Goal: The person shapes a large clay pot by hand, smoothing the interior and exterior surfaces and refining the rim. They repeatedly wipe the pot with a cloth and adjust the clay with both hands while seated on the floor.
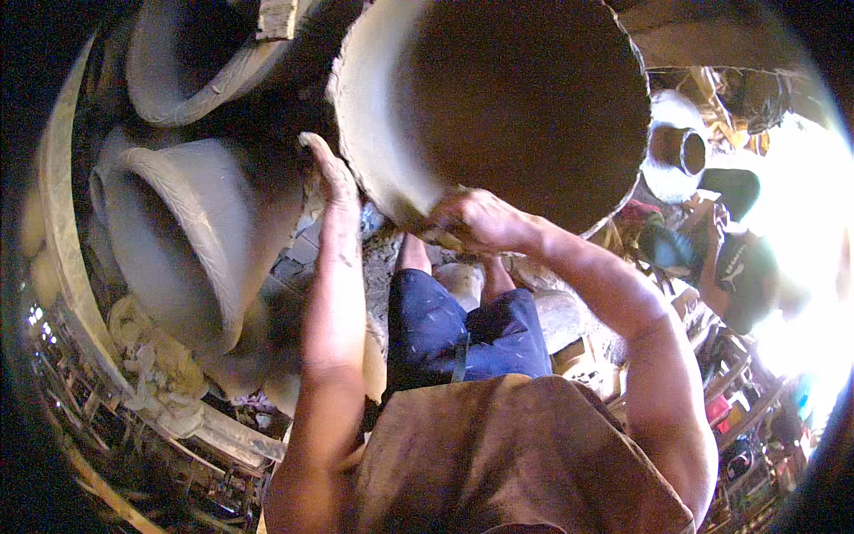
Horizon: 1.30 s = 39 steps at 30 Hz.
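Observation:
A large round clay pot (369, 107) with a rough, uneven rim fills the upper middle, its wide mouth facing me and its inside dark. My left hand (334, 173) is stretched out flat along the outer left side of this pot, fingers extended and dusted with clay. At the near edge of the mouth, my right hand (476, 221) is closed with its knuckles up and overlaps the rim. Whatever lies inside its curled fingers is hidden from me. Both forearms carry dried clay smears.
Another large clay vessel (191, 214) lies tilted at left, with a further one (169, 102) above it bearing a wooden piece (277, 20). A smaller jar (673, 147) stands at right. Near it sits another person (743, 271) in dark clothes. Bright light enters at right.

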Each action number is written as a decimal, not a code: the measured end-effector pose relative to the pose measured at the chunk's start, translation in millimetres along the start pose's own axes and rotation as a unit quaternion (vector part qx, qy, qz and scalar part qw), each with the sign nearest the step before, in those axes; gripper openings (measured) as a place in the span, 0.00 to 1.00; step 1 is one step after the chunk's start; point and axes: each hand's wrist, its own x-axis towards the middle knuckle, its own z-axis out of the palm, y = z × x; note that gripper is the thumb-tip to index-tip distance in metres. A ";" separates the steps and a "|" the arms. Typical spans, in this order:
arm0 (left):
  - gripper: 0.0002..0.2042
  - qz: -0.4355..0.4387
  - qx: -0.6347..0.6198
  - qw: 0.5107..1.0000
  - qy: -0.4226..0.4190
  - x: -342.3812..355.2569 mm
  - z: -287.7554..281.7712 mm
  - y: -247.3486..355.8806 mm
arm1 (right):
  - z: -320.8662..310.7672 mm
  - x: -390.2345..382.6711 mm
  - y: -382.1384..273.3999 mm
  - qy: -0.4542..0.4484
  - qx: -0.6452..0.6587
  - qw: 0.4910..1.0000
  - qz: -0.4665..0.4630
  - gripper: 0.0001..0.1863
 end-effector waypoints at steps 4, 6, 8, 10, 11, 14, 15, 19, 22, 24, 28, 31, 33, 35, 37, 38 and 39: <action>0.52 -0.031 0.100 0.995 -0.003 10.5 16.5 32.0 | -55.7 -91.9 -1.9 -0.179 -0.130 0.975 0.031 0.22; 0.51 -0.038 0.061 0.995 -0.070 -9.1 29.4 59.7 | -81.0 -117.0 -2.0 -0.214 -0.171 0.960 0.062 0.25; 0.48 -0.136 0.055 0.987 -0.058 -41.4 39.6 87.6 | -89.9 -118.8 -3.3 -0.206 -0.149 0.964 0.075 0.25; 0.45 -0.161 0.023 0.985 -0.054 -66.3 54.4 106.7 | -77.3 -97.2 -5.0 -0.265 -0.206 0.930 0.147 0.24; 0.46 -0.195 -0.027 0.979 -0.046 -76.5 63.3 111.7 | -64.7 -82.4 -7.0 -0.226 -0.190 0.946 0.133 0.21; 0.47 -0.229 -0.121 0.966 0.005 -104.9 81.0 119.6 | -3.6 -18.3 -9.1 -0.019 -0.087 0.993 0.082 0.13; 0.47 -0.241 -0.123 0.962 0.039 -106.2 85.7 120.4 | 13.3 -1.5 -9.2 0.082 -0.077 0.993 0.044 0.12; 0.46 -0.229 -0.075 0.970 -0.028 -97.4 91.3 120.5 | 39.4 1.1 -3.8 0.124 -0.050 0.989 0.067 0.12; 0.39 -0.229 0.019 0.971 -0.072 -79.8 90.4 122.2 | 7.6 -50.2 -5.4 -0.069 -0.086 0.990 0.093 0.16; 0.35 -0.274 0.019 0.959 -0.073 -70.5 90.5 124.9 | -26.8 -89.8 -12.8 -0.178 -0.141 0.964 0.136 0.18; 0.33 -0.211 0.062 0.969 -0.117 -59.0 94.0 133.2 | -107.6 -158.2 -38.4 -0.201 -0.245 0.921 0.226 0.16; 0.34 -0.206 0.071 0.963 -0.158 -50.9 96.6 139.2 | -150.5 -182.9 -59.7 -0.178 -0.471 0.830 0.240 0.14; 0.34 -0.221 0.073 0.959 -0.164 -44.5 96.6 141.6 | -161.7 -193.7 -75.5 0.042 -0.461 0.857 0.226 0.16; 0.34 -0.235 0.078 0.954 -0.170 -38.1 96.0 143.2 | -157.8 -203.0 -89.2 0.219 -0.316 0.897 0.218 0.20; 0.34 -0.237 0.084 0.951 -0.180 -33.0 95.6 144.2 | -140.9 -213.8 -97.2 0.289 -0.264 0.870 0.301 0.25; 0.34 -0.236 0.084 0.950 -0.187 -32.1 95.4 145.4 | -128.9 -221.6 -99.3 0.316 -0.215 0.863 0.330 0.26; 0.34 -0.247 0.090 0.949 -0.177 -30.9 95.4 145.1 | -116.9 -228.4 -97.6 0.343 -0.178 0.850 0.359 0.27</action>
